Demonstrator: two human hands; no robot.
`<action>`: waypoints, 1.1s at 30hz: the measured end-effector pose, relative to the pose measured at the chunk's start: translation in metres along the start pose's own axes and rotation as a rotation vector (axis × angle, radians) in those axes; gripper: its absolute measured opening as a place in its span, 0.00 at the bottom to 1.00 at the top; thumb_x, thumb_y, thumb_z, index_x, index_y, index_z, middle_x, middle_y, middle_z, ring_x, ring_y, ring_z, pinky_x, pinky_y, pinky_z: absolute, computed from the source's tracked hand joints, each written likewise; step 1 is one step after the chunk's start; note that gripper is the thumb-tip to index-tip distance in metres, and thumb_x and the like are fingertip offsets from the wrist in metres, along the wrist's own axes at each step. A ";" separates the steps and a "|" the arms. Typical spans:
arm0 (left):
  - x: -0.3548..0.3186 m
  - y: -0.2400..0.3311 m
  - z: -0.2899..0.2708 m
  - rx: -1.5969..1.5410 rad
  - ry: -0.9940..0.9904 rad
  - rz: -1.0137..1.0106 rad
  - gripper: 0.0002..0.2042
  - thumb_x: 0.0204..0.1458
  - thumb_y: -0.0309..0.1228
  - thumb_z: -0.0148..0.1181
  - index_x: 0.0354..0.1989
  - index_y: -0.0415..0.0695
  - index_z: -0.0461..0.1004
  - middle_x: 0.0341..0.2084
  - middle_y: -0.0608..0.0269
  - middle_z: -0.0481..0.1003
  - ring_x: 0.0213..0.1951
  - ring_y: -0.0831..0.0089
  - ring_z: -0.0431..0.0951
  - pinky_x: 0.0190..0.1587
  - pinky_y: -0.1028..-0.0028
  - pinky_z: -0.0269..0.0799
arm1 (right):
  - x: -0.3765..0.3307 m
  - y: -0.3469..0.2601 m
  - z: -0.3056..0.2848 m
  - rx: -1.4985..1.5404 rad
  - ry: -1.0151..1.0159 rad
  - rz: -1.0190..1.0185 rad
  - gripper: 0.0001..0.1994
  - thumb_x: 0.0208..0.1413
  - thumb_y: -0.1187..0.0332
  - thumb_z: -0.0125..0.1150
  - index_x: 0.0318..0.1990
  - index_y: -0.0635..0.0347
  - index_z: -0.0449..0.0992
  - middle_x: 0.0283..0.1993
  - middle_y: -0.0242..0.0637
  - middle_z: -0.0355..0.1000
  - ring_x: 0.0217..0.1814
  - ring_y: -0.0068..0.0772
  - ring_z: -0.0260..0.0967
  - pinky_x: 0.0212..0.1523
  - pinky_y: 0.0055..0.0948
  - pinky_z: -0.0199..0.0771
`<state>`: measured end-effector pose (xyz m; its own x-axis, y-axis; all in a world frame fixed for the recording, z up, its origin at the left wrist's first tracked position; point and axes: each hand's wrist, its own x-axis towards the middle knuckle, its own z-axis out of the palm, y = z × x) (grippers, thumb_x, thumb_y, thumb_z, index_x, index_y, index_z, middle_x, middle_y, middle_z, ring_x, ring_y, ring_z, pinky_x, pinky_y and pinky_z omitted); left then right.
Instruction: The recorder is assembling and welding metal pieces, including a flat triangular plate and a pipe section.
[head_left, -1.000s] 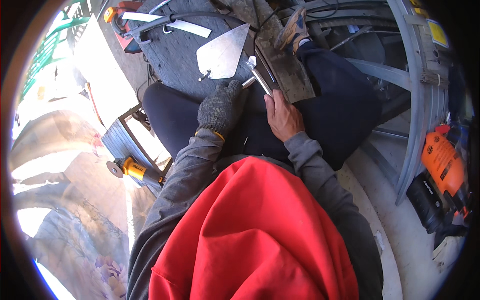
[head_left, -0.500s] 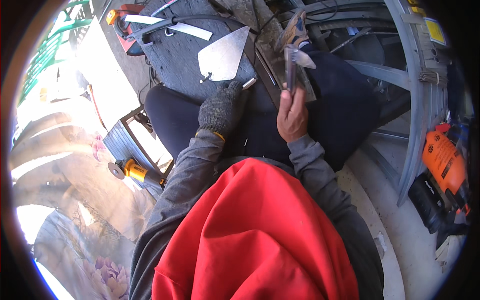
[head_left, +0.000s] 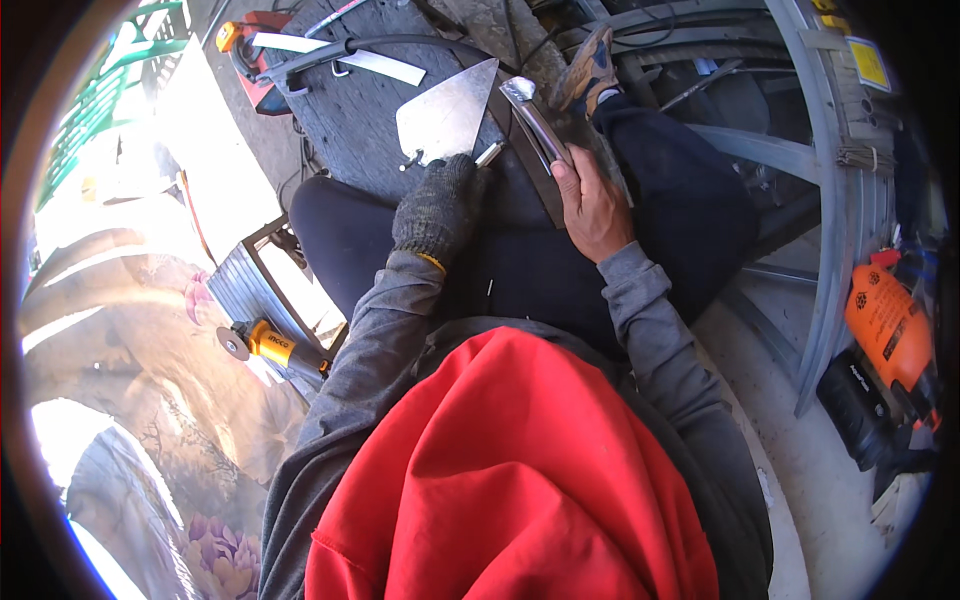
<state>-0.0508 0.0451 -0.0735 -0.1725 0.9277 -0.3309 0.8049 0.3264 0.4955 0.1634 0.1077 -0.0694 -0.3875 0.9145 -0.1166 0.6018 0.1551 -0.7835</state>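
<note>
My left hand (head_left: pixel 437 208), in a dark knitted glove with a yellow cuff, is closed at the lower edge of a kite-shaped metal trowel blade (head_left: pixel 445 112). A short metal rod (head_left: pixel 489 154) pokes out beside its fingers; how far it runs inside the grip is hidden. The blade lies on a dark wooden board (head_left: pixel 365 130). Bare, my right hand (head_left: pixel 596 203) is wrapped round the metal handle of a hammer (head_left: pixel 538 122). The shiny hammer head is beyond the fingers, over the board's right side, close to the blade but apart from it.
A white metal strip (head_left: pixel 385 66) and a black cable (head_left: pixel 410 40) lie across the board near a red tool (head_left: pixel 262 75). A yellow angle grinder (head_left: pixel 275 345) rests at left. Metal framing (head_left: pixel 820 200) stands at right, with an orange bottle (head_left: pixel 890 325) beside it.
The hammer has swung left and turned, its head now nearer the blade. My right hand has shifted slightly right and towards the far side. My left hand has moved slightly towards the blade.
</note>
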 end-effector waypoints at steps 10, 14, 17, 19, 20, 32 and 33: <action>-0.001 0.001 0.001 0.036 -0.046 -0.059 0.16 0.65 0.45 0.51 0.47 0.45 0.74 0.41 0.43 0.77 0.45 0.43 0.79 0.44 0.48 0.74 | -0.010 0.008 0.012 -0.005 -0.053 0.113 0.14 0.72 0.56 0.48 0.49 0.59 0.68 0.39 0.56 0.75 0.43 0.65 0.74 0.40 0.52 0.73; 0.002 0.001 0.000 0.007 0.003 0.005 0.17 0.65 0.44 0.52 0.47 0.43 0.75 0.41 0.42 0.77 0.44 0.42 0.79 0.45 0.49 0.75 | -0.005 0.002 0.008 0.114 0.068 0.110 0.16 0.73 0.53 0.45 0.46 0.56 0.67 0.40 0.59 0.75 0.43 0.69 0.72 0.40 0.58 0.72; 0.000 0.004 -0.001 0.015 -0.054 -0.035 0.17 0.65 0.44 0.53 0.49 0.42 0.76 0.41 0.40 0.78 0.45 0.42 0.79 0.46 0.50 0.75 | -0.009 0.023 0.027 -0.192 -0.302 0.238 0.16 0.73 0.52 0.45 0.47 0.56 0.66 0.36 0.57 0.75 0.39 0.69 0.73 0.37 0.59 0.71; 0.009 0.004 0.001 0.019 -0.087 -0.076 0.17 0.65 0.43 0.53 0.48 0.42 0.76 0.41 0.40 0.78 0.45 0.42 0.79 0.46 0.50 0.75 | -0.009 0.026 0.030 -0.032 -0.038 0.027 0.16 0.73 0.52 0.45 0.47 0.56 0.66 0.36 0.58 0.75 0.38 0.70 0.73 0.35 0.59 0.71; -0.001 0.002 0.001 0.008 -0.055 -0.050 0.17 0.65 0.44 0.53 0.48 0.42 0.76 0.40 0.40 0.78 0.45 0.42 0.79 0.46 0.50 0.75 | -0.005 0.010 0.019 0.022 -0.001 0.092 0.15 0.73 0.53 0.44 0.47 0.56 0.67 0.38 0.59 0.75 0.39 0.69 0.73 0.35 0.58 0.71; -0.003 0.005 0.001 0.004 0.014 -0.016 0.18 0.65 0.47 0.52 0.46 0.45 0.76 0.43 0.44 0.78 0.45 0.44 0.80 0.46 0.49 0.75 | -0.004 -0.016 0.009 0.160 0.220 -0.006 0.13 0.73 0.54 0.44 0.46 0.53 0.65 0.40 0.59 0.76 0.38 0.67 0.74 0.37 0.59 0.72; -0.003 0.002 0.002 0.008 0.018 -0.018 0.18 0.65 0.47 0.52 0.46 0.45 0.76 0.43 0.44 0.78 0.45 0.44 0.80 0.46 0.49 0.75 | -0.003 -0.012 0.010 0.164 0.219 -0.010 0.13 0.73 0.54 0.44 0.46 0.53 0.65 0.40 0.59 0.76 0.38 0.67 0.74 0.37 0.59 0.72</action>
<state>-0.0471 0.0431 -0.0734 -0.1972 0.9247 -0.3256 0.8059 0.3420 0.4832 0.1507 0.0992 -0.0658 -0.2216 0.9751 0.0124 0.4703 0.1180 -0.8746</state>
